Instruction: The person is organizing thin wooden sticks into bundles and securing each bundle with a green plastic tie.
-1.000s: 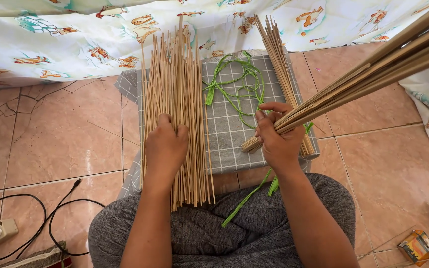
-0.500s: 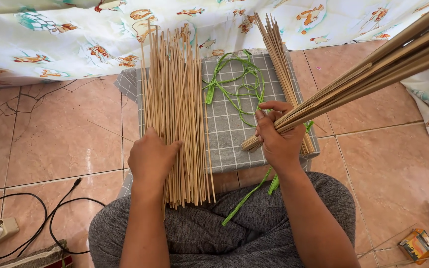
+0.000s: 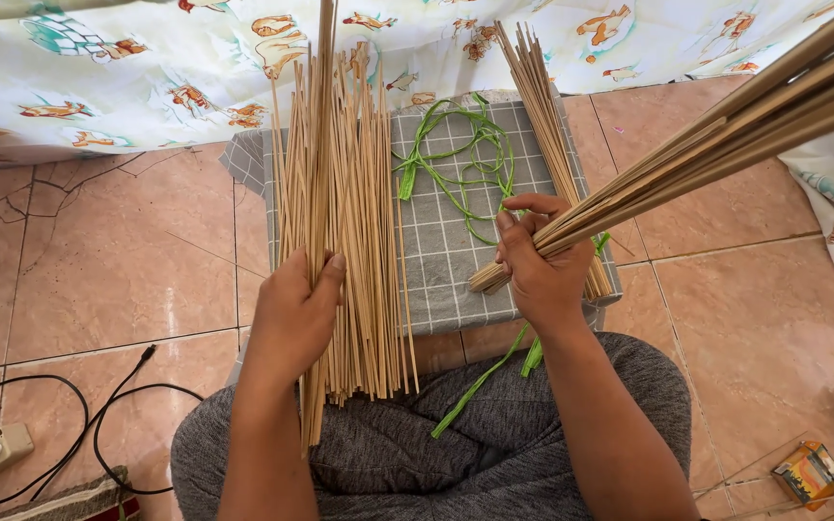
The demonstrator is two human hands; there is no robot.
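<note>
Sorting step: left hand (image 3: 293, 318) pinches a few sticks off the pile (image 3: 345, 222) on the mat's (image 3: 446, 260) left side, right hand (image 3: 538, 265) grips a bundle (image 3: 726, 145) over its right edge — next, prob. add them w/ care.

Illumination is bright, even daylight with no single source in view. Shadows are soft and short beneath the flat spread of thin pale bamboo sticks (image 3: 345, 232). A mild sheen lies on the glazed pinkish-brown floor tiles (image 3: 118, 251). Focus is sharp centrally; the tan stick bundle (image 3: 726, 145) blurs toward the upper right corner.
</note>
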